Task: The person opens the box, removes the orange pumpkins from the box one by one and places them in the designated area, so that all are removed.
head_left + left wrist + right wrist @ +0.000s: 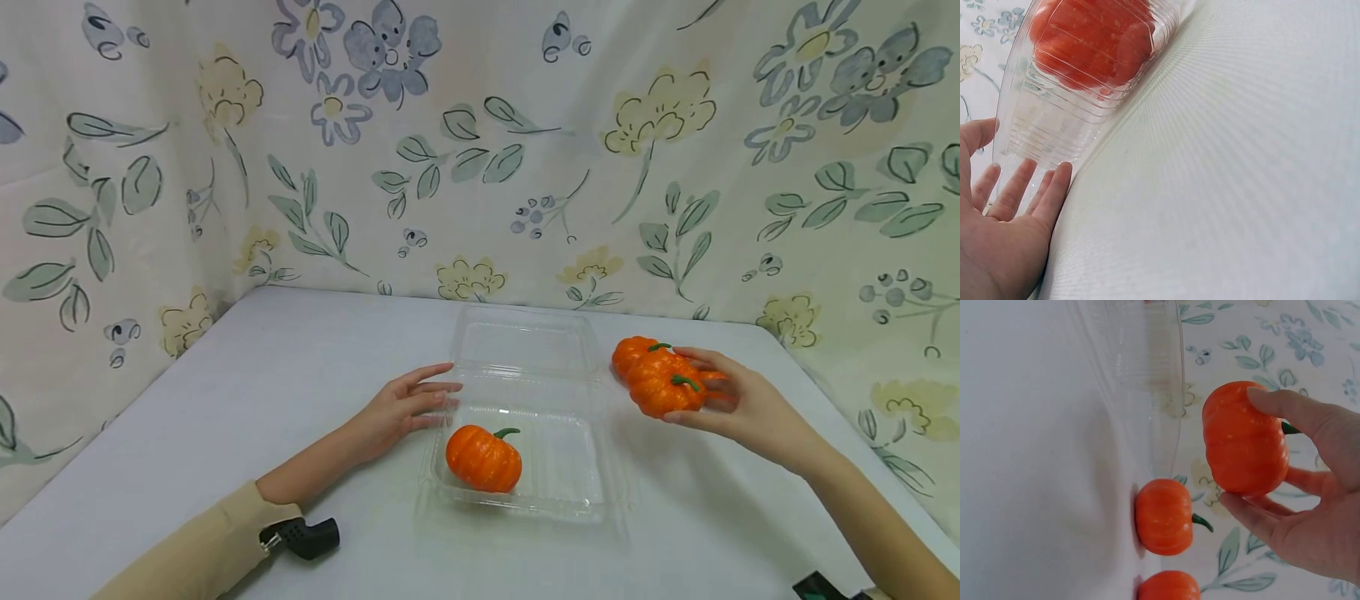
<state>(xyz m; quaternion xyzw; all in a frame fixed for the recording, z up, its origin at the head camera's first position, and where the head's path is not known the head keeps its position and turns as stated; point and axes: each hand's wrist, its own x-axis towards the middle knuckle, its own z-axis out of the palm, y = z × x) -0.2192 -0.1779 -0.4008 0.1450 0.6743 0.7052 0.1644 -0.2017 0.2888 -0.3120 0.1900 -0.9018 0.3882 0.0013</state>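
A clear plastic clamshell container (562,467) lies with its lid folded back, and one small orange toy pumpkin (483,460) with a green stem sits in its front left part. At the container's left side is my left hand (397,414), fingers extended and spread, fingertips at the clear wall. My right hand (757,417) pinches a second pumpkin (662,385) between thumb and fingers, raised above the table to the container's right. Two more pumpkins stand on the table in the right wrist view: a nearer one (1164,517) and one cut by the frame edge (1169,586).
The unfolded lid (525,340) extends toward the back of the white table (300,358). A floral curtain (480,150) hangs behind and around the table. A black wrist mount (311,537) sticks out from the left sleeve.
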